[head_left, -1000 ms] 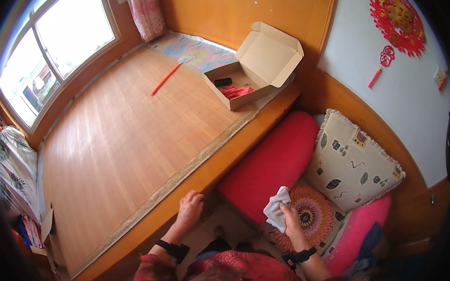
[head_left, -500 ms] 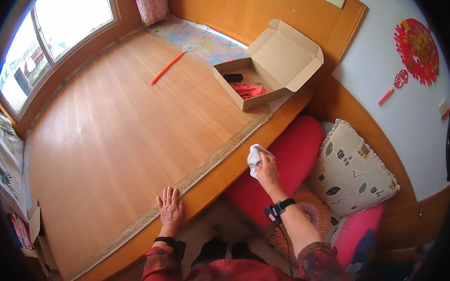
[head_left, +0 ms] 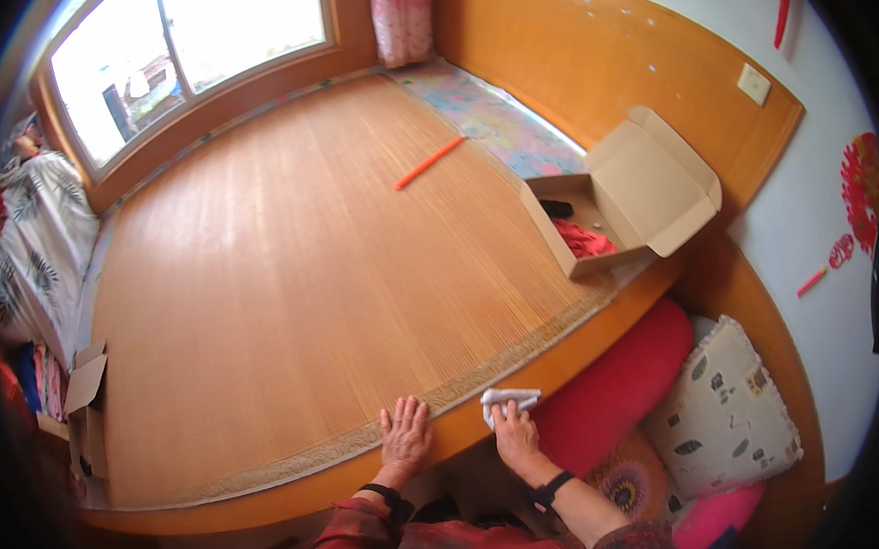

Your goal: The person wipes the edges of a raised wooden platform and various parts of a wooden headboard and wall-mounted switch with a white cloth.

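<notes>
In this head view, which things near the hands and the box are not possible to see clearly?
- White cloth: partly covered by the right hand.
- Open cardboard box: near wall hides most contents; only red and black items show.
- Forearms: cut off by the lower edge.
- Left hand: palm hidden, flat on the mat.

Sunlit window (head_left: 191, 48) — bamboo-matted wooden platform (head_left: 294, 269).

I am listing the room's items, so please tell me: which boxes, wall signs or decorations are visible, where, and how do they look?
Open cardboard box: far right of the mat, brown, flaps up, red cloth inside.
Small cardboard box: lower left beside the platform, brown, open.
Red paper decoration: right wall, round.
Wall plate: wooden panel, square, white.
</notes>
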The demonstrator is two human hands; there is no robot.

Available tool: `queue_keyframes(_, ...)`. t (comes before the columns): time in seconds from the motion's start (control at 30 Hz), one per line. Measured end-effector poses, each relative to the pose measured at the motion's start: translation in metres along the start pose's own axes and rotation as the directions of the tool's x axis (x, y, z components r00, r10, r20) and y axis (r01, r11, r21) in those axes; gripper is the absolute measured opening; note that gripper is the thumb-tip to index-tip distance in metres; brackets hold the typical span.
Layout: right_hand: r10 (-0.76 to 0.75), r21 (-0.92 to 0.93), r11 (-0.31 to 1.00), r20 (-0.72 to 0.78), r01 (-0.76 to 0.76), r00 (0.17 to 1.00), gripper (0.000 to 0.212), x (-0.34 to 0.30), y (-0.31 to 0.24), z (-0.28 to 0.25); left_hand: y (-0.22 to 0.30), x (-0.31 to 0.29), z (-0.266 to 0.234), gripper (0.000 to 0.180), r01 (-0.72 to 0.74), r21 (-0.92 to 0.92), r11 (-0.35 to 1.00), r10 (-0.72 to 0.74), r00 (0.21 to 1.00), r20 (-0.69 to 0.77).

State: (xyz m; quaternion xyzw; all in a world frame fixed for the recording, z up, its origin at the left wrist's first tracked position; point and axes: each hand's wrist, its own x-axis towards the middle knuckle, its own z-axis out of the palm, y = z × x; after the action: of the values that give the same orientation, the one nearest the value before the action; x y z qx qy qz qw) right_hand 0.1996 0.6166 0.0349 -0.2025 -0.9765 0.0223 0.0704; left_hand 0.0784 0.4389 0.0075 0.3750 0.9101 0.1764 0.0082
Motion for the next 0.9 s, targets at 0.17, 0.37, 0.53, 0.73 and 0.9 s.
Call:
queue_keyframes(0.17, -0.2, 0.002, 0.98, 0.059, 0.2, 0.978, 0.034, -0.025, -0.041, 0.003, -0.006, 0.001, 0.015, 0.05, 0.0, 0.012, 1.0, 0.0, 0.999, -0.053)
queue_keyframes(0.37, -0.271, 0.041, 0.962, 0.083, 0.269, 0.959, 0.026, -0.03, -0.045, 0.004, -0.007, -0.001, 0.017, 0.048, 0.01, -0.012, 1.0, -0.01, 1.0, 0.027)
queue_keyframes(0.53, -0.305, 0.092, 0.95, 0.065, 0.298, 0.95, 0.024, -0.03, -0.049, -0.013, -0.006, -0.003, 0.013, 0.047, -0.032, -0.038, 0.999, 0.029, 0.997, -0.076)
queue_keyframes(0.73, -0.307, 0.178, 0.941, 0.103, 0.286, 0.946, 0.022, -0.035, -0.045, -0.004, 0.002, -0.002, -0.002, 0.048, -0.063, -0.031, 0.998, 0.061, 0.997, -0.054)
queue_keyframes(0.9, -0.414, 0.314, 0.879, 0.128, 0.359, 0.901, 0.027, -0.032, -0.024, -0.018, 0.003, 0.006, 0.007, 0.046, -0.02, -0.126, 0.992, 0.015, 0.999, -0.046)
